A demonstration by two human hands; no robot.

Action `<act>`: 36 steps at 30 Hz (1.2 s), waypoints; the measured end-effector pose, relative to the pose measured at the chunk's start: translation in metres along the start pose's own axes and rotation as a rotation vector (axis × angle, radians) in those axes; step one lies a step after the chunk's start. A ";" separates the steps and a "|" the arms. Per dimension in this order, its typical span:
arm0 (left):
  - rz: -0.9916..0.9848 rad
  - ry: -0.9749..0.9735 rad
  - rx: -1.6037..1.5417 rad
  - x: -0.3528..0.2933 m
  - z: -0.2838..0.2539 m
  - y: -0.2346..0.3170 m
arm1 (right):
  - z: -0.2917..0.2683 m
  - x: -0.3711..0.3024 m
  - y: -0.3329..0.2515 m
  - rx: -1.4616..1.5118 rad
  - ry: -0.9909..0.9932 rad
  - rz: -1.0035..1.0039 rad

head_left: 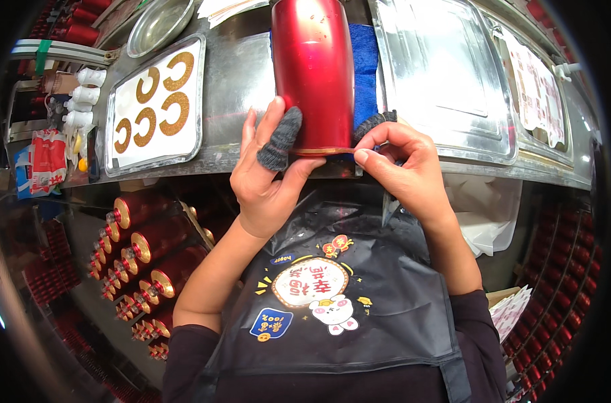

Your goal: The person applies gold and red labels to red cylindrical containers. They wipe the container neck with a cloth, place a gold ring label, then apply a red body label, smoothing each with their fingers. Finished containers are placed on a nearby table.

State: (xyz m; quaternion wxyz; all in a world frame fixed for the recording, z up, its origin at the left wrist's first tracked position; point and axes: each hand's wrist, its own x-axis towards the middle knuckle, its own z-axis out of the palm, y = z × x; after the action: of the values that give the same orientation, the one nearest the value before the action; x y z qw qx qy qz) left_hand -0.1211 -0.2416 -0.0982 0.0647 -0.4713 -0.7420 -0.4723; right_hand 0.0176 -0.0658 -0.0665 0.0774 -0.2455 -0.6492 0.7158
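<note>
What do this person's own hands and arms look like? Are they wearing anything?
The left hand and right hand each wear a dark grey knitted finger cover. The forearms are bare below dark sleeves.

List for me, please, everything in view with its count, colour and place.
Cloth: one, blue, top centre.
Container: one, red, over cloth.
Strip: one, gold, container's near end.
Trays: at least three, silver, left and right.
Curved pieces: five, gold, left tray.
Printed sheets: count unclear, white and red, far right.
Bowl: one, silver, upper left.
Small bottles: at least three, white, far left.
Stored containers: many, red, lower sides.
Apron: one, black, lower centre.
Left fingers: one grey cover, against container.
Right fingers: one grey cover, pinching strip.
</note>
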 end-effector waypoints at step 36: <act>-0.048 0.000 0.017 -0.010 -0.007 0.001 | 0.002 0.000 -0.006 0.054 0.030 0.007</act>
State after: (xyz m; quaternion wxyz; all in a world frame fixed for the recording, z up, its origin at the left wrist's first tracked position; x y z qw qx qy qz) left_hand -0.1175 -0.2534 -0.0994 0.0573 -0.4528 -0.7572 -0.4672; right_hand 0.0158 -0.0670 -0.0605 0.0910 -0.2564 -0.6275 0.7295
